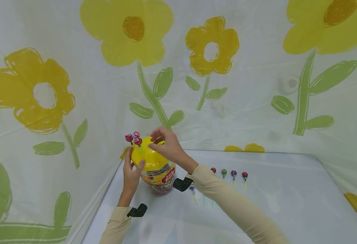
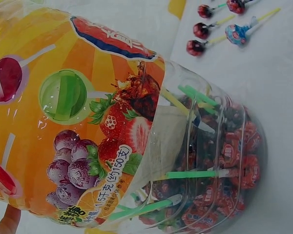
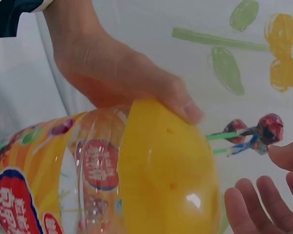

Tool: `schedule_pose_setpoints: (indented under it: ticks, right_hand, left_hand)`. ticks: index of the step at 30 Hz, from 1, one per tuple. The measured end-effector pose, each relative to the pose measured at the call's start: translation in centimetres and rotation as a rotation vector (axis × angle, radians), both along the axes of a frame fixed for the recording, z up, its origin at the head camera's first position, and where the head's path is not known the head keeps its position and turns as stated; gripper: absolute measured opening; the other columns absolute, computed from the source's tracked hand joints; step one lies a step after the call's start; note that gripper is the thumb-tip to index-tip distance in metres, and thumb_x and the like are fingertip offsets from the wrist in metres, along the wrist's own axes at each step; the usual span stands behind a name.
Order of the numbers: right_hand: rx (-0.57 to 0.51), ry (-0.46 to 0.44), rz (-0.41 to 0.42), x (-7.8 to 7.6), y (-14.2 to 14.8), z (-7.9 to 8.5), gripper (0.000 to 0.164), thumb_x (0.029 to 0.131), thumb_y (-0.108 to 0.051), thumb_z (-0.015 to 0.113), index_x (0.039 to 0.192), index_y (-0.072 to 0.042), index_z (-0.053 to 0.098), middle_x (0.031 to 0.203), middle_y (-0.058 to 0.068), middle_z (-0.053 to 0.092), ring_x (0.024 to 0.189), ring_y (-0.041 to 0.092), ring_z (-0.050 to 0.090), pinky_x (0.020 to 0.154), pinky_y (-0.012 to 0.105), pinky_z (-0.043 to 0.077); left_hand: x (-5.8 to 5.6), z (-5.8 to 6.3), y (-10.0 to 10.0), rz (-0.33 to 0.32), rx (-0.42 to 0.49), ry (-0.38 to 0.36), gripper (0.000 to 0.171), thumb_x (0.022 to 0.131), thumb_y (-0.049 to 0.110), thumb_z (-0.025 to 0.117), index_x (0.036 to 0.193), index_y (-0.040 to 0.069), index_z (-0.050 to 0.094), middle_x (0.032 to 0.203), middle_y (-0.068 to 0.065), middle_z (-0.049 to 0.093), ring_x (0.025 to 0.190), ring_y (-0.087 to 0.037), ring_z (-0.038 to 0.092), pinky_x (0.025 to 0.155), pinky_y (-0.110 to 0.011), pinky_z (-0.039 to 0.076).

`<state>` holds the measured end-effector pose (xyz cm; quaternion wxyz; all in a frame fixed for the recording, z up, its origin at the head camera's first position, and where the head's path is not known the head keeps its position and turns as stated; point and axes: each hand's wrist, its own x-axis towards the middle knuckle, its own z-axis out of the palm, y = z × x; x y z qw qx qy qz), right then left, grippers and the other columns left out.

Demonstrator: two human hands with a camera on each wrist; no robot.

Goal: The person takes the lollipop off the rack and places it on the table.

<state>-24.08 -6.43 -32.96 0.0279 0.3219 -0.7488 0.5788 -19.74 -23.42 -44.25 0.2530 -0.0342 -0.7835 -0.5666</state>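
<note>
A clear candy jar (image 1: pixel 158 179) with an orange fruit label stands on the table, lollipops inside it showing in the left wrist view. Its domed yellow lid (image 1: pixel 154 159) has small holes. Three wrapped lollipops (image 1: pixel 138 141) stand upright on the lid's left side, heads up. The left hand (image 1: pixel 130 174) holds the lid's left side, its thumb (image 3: pixel 188 109) lying along the yellow edge in the right wrist view. Over the lid hovers the right hand (image 1: pixel 167 145), fingers loosely bent and apart, nothing between them. In the right wrist view its fingers (image 3: pixel 266 200) are near the lollipop heads.
Several lollipops lie to the right of the jar on the white table (image 1: pixel 288 189), among them a purple one (image 1: pixel 234 173), a green one (image 1: pixel 224 171) and a blue-wrapped one (image 2: pixel 238 33). A flower-printed curtain (image 1: pixel 251 101) hangs behind and along the left side.
</note>
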Motion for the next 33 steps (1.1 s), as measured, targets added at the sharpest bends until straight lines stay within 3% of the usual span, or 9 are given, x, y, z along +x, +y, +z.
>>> schedule_pose_setpoints:
  ticks: [3,12,22,33]
  right_hand:
    - [-0.016,0.012,0.009,-0.2,-1.0,-0.3,0.029,0.077,-0.007,0.065,0.102,-0.001,0.052,0.095,0.014,0.059,0.084,0.023,0.059,0.069,0.023,0.050]
    - [-0.048,0.051,0.004,-0.6,-3.3,-1.2,0.029,0.074,-0.005,0.067,0.099,-0.008,0.051,0.086,0.002,0.061,0.075,0.010,0.058,0.067,0.017,0.049]
    - [-0.078,0.104,-0.004,-0.4,-4.4,-1.8,0.027,0.077,-0.001,0.063,0.099,-0.009,0.050,0.084,0.001,0.061,0.072,0.007,0.056,0.067,0.018,0.049]
    - [-0.197,0.165,0.004,1.9,-3.1,1.1,0.024,0.078,0.005,0.059,0.099,0.002,0.048,0.087,0.015,0.060,0.076,0.024,0.059,0.068,0.025,0.051]
  left_hand:
    - [0.7,1.1,0.6,0.001,-0.001,-0.008,0.068,0.083,0.021,0.056,0.139,0.008,0.019,0.141,-0.004,0.026,0.124,-0.020,0.026,0.098,-0.053,0.025]
    - [0.6,1.3,0.6,-0.013,0.004,0.017,0.064,0.085,0.021,0.053,0.139,0.008,0.020,0.140,-0.003,0.027,0.125,-0.019,0.026,0.097,-0.054,0.025]
    - [0.7,1.3,0.7,-0.010,0.000,0.034,0.064,0.085,0.022,0.053,0.138,0.006,0.020,0.140,-0.008,0.027,0.125,-0.024,0.026,0.094,-0.057,0.025]
    - [0.8,1.3,0.7,-0.002,0.009,0.014,0.064,0.085,0.023,0.054,0.138,0.009,0.021,0.140,-0.003,0.027,0.125,-0.020,0.026,0.096,-0.055,0.024]
